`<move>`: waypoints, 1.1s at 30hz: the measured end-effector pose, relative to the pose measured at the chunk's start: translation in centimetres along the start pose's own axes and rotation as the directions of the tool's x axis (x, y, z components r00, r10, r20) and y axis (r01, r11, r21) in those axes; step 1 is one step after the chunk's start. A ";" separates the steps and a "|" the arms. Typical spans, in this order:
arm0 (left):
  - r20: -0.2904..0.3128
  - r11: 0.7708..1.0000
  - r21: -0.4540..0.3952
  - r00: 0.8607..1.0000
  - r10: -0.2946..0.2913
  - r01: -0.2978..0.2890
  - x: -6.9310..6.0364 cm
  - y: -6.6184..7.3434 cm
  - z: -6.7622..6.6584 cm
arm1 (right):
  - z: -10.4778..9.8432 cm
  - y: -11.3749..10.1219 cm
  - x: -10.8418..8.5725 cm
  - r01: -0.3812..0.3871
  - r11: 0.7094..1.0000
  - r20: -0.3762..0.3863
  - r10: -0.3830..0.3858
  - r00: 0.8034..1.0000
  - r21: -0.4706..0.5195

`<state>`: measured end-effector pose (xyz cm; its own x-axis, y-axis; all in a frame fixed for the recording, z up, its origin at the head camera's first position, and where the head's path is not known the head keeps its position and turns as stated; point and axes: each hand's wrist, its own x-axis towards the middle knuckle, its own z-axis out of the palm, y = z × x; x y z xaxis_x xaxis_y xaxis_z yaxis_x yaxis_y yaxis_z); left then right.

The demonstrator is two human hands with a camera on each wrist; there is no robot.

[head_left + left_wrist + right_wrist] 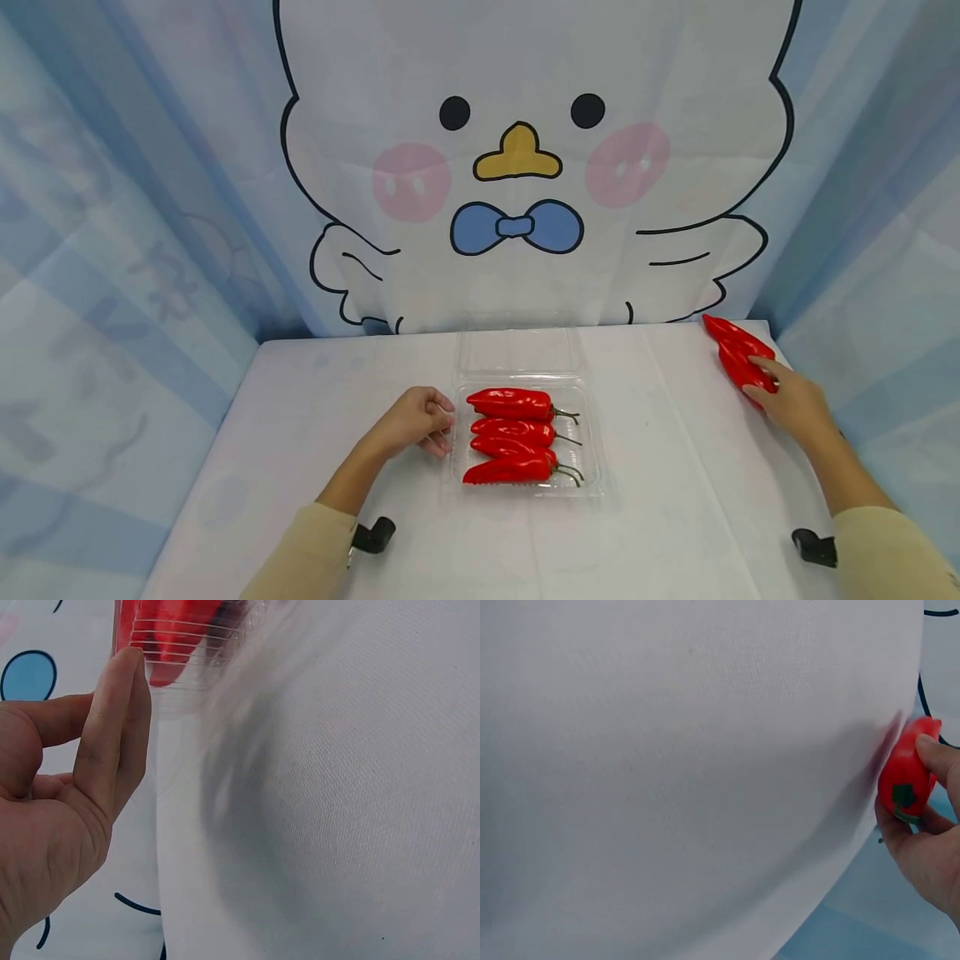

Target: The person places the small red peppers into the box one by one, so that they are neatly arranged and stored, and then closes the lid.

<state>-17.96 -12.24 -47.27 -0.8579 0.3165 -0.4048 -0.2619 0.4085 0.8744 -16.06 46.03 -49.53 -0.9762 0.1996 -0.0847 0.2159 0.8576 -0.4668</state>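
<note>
Several red chili peppers with green stems lie side by side in a clear plastic clamshell box, its lid folded back. At the box's left side is my left hand. In the left wrist view its extended fingers reach the box's ribbed wall, with nothing gripped. At the far right of the table my right hand holds a red pepper between thumb and fingers. Another red pepper lies just beyond it in the head view.
A white cloth covers the table. Behind it hangs a curtain with a cartoon bird, and blue curtains close in both sides. The right hand is near the table's right edge.
</note>
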 end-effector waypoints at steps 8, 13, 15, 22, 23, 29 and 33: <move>-0.003 1.000 0.006 1.000 -0.002 0.002 -0.1 0.1 0.0 | -0.7 -1.5 -0.6 0.083 0.997 -0.017 -0.083 0.996 -0.003; -0.004 1.000 0.008 1.000 -0.005 0.005 -0.1 0.1 0.0 | -0.9 -3.0 -1.1 0.106 0.994 -0.011 -0.106 0.994 -0.006; -0.002 1.000 0.009 1.000 -0.007 0.007 -0.1 0.2 0.0 | -0.9 -3.6 -1.3 0.110 0.994 -0.010 -0.110 0.994 -0.013; -0.006 1.000 0.009 1.000 -0.012 0.012 0.0 0.1 0.0 | 0.0 -6.1 -1.9 0.165 0.986 -0.031 -0.165 0.986 0.009; -0.005 1.000 0.008 1.000 -0.012 0.012 0.0 0.1 0.0 | 0.1 -6.5 -2.0 0.178 0.984 -0.036 -0.178 0.983 0.010; -0.002 1.000 0.003 1.000 -0.011 0.011 0.1 0.1 -0.1 | 0.5 -8.9 -2.5 0.253 0.967 -0.070 -0.252 0.965 0.012; -0.002 1.000 -0.002 1.000 -0.015 0.015 0.2 0.0 -0.1 | 0.8 -10.4 -2.9 0.283 0.959 -0.070 -0.281 0.957 0.010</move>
<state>-18.17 -12.24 -47.29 -0.8546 0.3088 -0.4175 -0.2757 0.4115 0.8687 -15.49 36.17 -45.17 -0.9936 -0.0172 0.1114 -0.0689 0.8744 -0.4802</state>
